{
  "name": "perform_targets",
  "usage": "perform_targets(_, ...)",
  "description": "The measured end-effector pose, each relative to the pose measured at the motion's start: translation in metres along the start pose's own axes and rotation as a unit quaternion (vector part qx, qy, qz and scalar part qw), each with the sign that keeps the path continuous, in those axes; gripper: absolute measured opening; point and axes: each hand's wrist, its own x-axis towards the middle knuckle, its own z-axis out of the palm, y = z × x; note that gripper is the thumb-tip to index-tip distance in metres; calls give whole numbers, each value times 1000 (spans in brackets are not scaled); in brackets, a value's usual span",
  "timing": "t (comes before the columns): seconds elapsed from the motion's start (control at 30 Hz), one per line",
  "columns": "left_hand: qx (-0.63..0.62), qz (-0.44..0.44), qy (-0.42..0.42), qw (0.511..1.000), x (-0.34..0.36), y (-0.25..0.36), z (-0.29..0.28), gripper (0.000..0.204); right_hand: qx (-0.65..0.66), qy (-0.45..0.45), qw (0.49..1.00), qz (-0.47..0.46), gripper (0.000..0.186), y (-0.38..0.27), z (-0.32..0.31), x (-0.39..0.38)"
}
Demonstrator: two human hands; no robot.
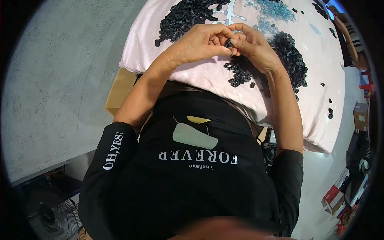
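Note:
Over a table draped in a pale pink cloth point(212, 76), my left hand point(204, 44) and my right hand point(254, 48) meet, both with fingers closed round a small black piece point(228, 43); its shape is mostly hidden by my fingertips. Heaps of similar black pieces lie behind my left hand point(176, 22) and to the right of my right hand point(292, 60), with a smaller scatter point(239, 74) below my hands. A pile of small translucent bluish pieces point(270, 12) lies at the back.
A cardboard box point(117, 92) sits under the table's left corner. A standing fan point(52, 212) is at lower left. Another person's arm point(346, 36) shows at upper right. Boxes point(334, 199) and other items line the floor at right. A few loose pieces point(330, 113) dot the cloth's right side.

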Motion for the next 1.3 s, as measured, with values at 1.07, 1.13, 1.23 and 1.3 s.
perform_targets(1.07, 283, 33, 245, 927, 6, -51, -23, 26, -118, 241, 963, -27, 30, -8, -31, 0)
perform_targets(1.13, 232, 55, 172, 956, 9, -37, 2, 20, -125, 248, 960, -28, 29, -4, -35, -1)
perform_targets(1.23, 220, 80, 72, 970, 7, -20, 26, 20, -140, 246, 958, -36, 28, -4, -34, 1)
perform_targets(1.3, 208, 74, 72, 973, 8, -17, 37, 18, -145, 244, 958, -40, 27, -4, -34, 0)
